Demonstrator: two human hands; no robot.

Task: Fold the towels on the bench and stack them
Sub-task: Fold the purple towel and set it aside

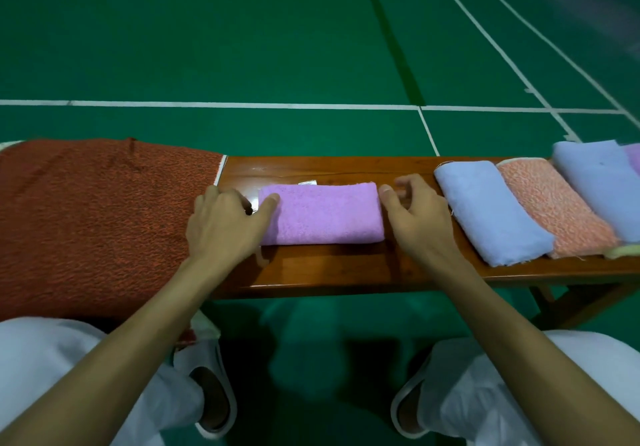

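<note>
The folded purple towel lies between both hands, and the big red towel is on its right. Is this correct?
No: the head view shows the red towel on the left of the purple towel, not the right. The rest is correct.

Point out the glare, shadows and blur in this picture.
Head view: dim, even light; pale sheen on the bench top; soft shadows on the floor beneath it; right hand slightly smeared at its fingers; upper right corner blurred.
</note>
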